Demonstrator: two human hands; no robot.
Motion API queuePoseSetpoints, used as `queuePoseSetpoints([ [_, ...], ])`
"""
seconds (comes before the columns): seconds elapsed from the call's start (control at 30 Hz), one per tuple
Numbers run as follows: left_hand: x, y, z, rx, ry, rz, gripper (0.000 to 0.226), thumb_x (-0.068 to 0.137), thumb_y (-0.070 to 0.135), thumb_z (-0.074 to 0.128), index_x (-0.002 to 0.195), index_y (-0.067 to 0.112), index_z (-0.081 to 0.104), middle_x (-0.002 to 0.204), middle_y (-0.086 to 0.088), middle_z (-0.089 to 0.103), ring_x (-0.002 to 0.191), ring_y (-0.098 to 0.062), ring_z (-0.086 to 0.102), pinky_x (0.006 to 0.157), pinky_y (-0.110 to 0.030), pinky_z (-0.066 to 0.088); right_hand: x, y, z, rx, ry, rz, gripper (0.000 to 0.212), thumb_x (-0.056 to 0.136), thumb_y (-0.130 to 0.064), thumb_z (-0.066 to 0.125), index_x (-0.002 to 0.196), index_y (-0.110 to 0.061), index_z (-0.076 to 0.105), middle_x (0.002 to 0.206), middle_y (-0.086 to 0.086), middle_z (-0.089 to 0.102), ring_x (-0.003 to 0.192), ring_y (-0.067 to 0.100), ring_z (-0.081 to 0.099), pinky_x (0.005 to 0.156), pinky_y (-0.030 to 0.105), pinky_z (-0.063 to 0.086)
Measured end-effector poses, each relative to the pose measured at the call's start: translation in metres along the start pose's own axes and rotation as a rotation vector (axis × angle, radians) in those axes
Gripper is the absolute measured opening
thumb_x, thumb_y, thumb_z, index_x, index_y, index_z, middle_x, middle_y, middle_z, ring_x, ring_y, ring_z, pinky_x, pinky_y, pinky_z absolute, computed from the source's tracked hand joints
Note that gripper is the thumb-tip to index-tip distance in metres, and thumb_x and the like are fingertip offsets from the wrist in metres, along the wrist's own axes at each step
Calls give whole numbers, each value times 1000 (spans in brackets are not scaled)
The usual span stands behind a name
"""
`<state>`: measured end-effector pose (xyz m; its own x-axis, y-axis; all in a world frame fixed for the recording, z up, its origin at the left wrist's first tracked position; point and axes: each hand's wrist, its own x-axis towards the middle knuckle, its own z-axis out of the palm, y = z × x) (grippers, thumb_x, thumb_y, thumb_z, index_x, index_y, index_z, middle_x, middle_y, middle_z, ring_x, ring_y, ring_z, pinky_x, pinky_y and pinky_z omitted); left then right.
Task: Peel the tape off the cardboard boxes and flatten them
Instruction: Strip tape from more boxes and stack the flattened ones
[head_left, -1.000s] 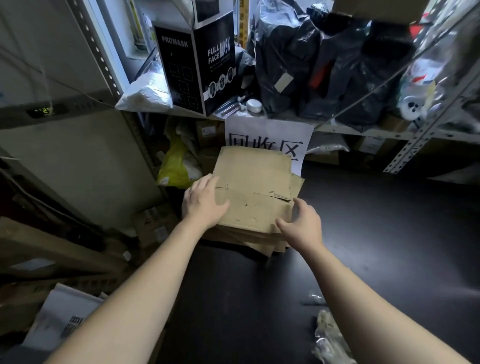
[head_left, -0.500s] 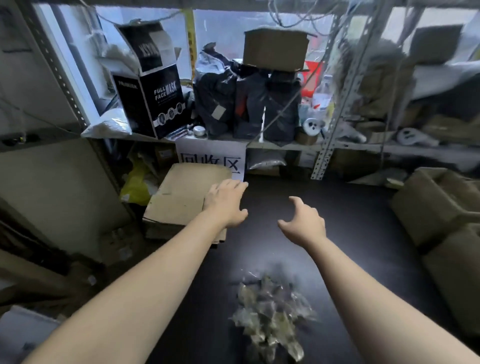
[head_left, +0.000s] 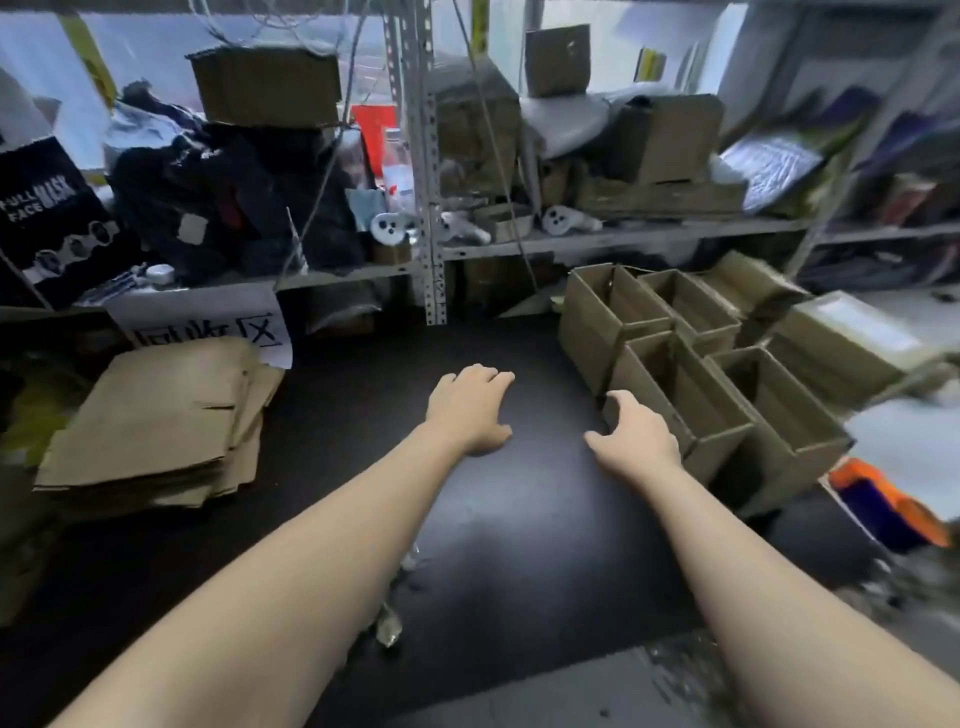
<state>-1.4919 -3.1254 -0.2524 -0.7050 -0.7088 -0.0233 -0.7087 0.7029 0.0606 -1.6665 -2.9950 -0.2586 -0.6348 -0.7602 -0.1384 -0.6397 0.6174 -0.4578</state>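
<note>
A stack of flattened cardboard boxes (head_left: 156, 421) lies at the left on the dark table (head_left: 483, 545). Several open, upright cardboard boxes (head_left: 696, 379) stand in a cluster at the right. My left hand (head_left: 470, 408) hovers over the table's middle, fingers relaxed and holding nothing. My right hand (head_left: 636, 441) is spread open, its fingers close to the near-left corner of the nearest upright box; whether they touch it I cannot tell. Both forearms reach in from the bottom edge.
Metal shelving (head_left: 431, 208) behind the table is crammed with boxes, black bags and a black mask box (head_left: 47, 218). A white paper sign (head_left: 208, 325) hangs at the shelf edge. Crumpled tape scraps (head_left: 389, 623) lie under my left forearm. An orange and blue object (head_left: 883, 509) sits at right.
My view has swung right, away from the flat stack. Both hands left the stack and moved right; the right hand now nears the upright boxes.
</note>
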Motion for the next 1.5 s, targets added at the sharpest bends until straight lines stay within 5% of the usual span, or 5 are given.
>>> queuePoseSetpoints([
  [0.7, 146, 65, 65, -92, -173, 277, 78, 92, 41, 62, 159, 21, 28, 157, -3, 41, 142, -27, 40, 109, -47, 39, -5, 101, 24, 112, 157, 451, 50, 92, -40, 71, 132, -13, 55, 134, 10, 63, 123, 35, 59, 93, 43, 52],
  [0.93, 187, 89, 94, -787, -314, 96, 86, 93, 46, 71, 160, 20, 24, 161, -1, 37, 147, -22, 36, 116, -33, 33, 26, 113, 37, 334, 258, 502, 63, 88, -37, 78, 139, -10, 53, 132, 14, 64, 126, 36, 57, 102, 41, 49],
  [1.07, 181, 100, 110, -871, -305, 124, 66, 94, 40, 71, 151, 22, 41, 152, 3, 47, 141, -16, 42, 113, -29, 34, 27, 115, 36, 405, 266, 471, 48, 90, -37, 75, 129, -13, 60, 127, 11, 68, 121, 34, 61, 101, 40, 49],
  [1.3, 196, 102, 105, -1013, -232, 50, 111, 79, 26, 87, 162, 21, 13, 165, 0, 28, 150, -20, 27, 120, -38, 29, 35, 105, 32, 403, 252, 479, 50, 90, -43, 76, 123, -9, 61, 124, 11, 68, 118, 32, 63, 94, 35, 50],
  [1.5, 214, 106, 104, -1056, -202, 134, 90, 72, 20, 92, 145, 24, 41, 143, 3, 48, 132, -13, 43, 113, -41, 43, 42, 102, 36, 450, 338, 526, 53, 94, -42, 69, 135, -9, 58, 128, 12, 67, 122, 34, 61, 103, 40, 49],
])
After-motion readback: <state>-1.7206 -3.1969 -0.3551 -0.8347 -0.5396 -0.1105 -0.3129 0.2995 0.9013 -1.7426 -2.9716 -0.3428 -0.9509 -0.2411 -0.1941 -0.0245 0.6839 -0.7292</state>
